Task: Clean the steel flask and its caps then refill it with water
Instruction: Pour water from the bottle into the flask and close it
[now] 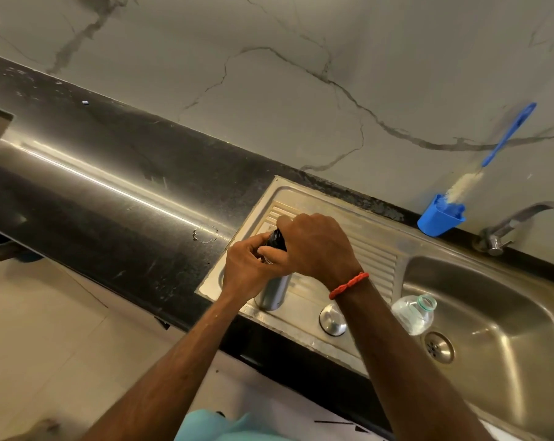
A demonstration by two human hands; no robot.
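The steel flask (274, 292) stands upright on the ribbed drainboard (369, 253) of the sink. My left hand (247, 268) grips its upper body from the left. My right hand (317, 246) curls over the top and holds the black cap (276, 239) at the flask's mouth. A round steel cap (333, 319) lies on the drainboard just right of the flask, near the front edge. Most of the flask's neck is hidden by my fingers.
A clear plastic bottle (414, 313) without a lid stands at the basin's left edge. The sink basin (498, 313) lies to the right, with the tap (520, 222) behind it. A blue holder (439, 219) with a bottle brush (492, 157) leans on the wall. Black counter (110, 186) stretches left.
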